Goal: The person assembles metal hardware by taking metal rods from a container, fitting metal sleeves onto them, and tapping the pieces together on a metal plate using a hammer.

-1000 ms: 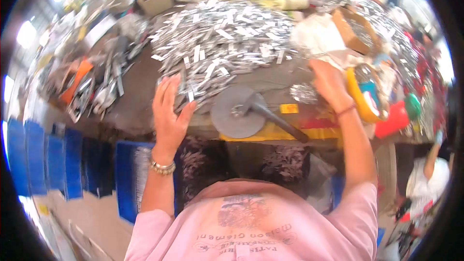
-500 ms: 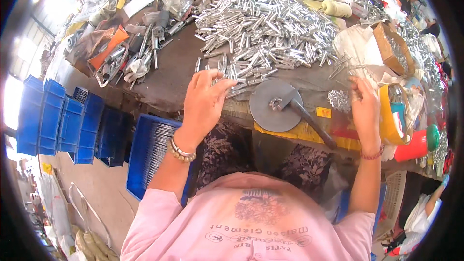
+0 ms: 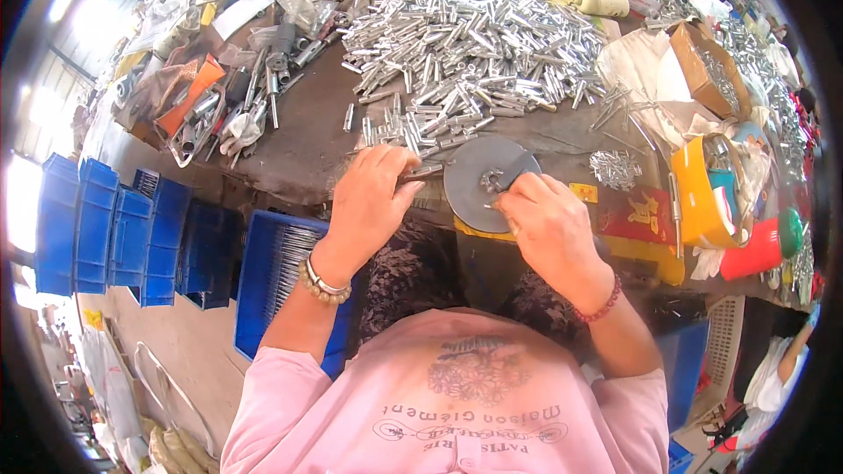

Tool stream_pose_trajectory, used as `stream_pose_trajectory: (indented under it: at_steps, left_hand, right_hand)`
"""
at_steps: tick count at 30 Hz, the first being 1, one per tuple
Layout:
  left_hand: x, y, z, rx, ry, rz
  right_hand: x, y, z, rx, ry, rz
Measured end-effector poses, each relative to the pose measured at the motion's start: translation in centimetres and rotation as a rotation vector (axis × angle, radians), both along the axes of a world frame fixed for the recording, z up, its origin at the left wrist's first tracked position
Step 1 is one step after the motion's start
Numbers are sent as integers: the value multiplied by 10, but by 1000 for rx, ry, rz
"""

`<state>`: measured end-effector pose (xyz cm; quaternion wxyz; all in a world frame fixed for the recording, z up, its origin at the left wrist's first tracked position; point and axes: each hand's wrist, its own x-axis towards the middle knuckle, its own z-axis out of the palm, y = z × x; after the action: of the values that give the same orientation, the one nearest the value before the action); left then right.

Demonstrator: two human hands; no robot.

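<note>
At the table's front edge, my left hand is closed, with a short silver metal tube between thumb and forefinger. My right hand is over the right side of a round dark grey disc, its fingers pinched on a small metal piece; its exact kind is hard to see. A few small metal bits lie at the disc's middle. The dark handle seen across the disc before is hidden behind my right hand. Beyond both hands spreads a big pile of silver tubes.
Small pins lie right of the disc, near a yellow cut-open container and a red container. A cardboard box stands farther back. Tools and scraps crowd the left. A blue crate of metal rods sits below.
My right hand has come left from beside the pins to the disc, covering the dark handle. My left hand has dipped slightly, near the tubes at the disc's left.
</note>
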<state>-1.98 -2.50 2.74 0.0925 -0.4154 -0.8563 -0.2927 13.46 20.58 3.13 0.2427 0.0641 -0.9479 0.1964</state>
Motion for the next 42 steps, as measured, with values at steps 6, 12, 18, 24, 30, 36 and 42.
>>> stream_pose_trajectory:
  at_steps: [6, 12, 18, 24, 30, 36, 42]
  left_hand:
    - [-10, 9, -9, -40, -9, -76]
    - [11, 18, -3, 492, -978, -128]
    - [27, 26, -18, 333, -677, -89]
    - [29, 24, -12, 202, -383, -106]
    - [24, 29, -7, 130, -256, -198]
    - [20, 29, -15, 165, -219, -222]
    - [19, 29, -22, 212, -223, -231]
  right_hand:
    - [-3, 2, 0, 70, -7, -27]
    - [0, 2, 2, 71, -10, -45]
    - [1, 11, 8, 125, -48, 26]
    - [0, 17, 4, 113, -49, 62]
    - [-1, 20, 2, 88, -16, 91]
    - [-4, 22, 2, 96, -19, 111]
    - [-8, 25, 3, 61, -52, 142]
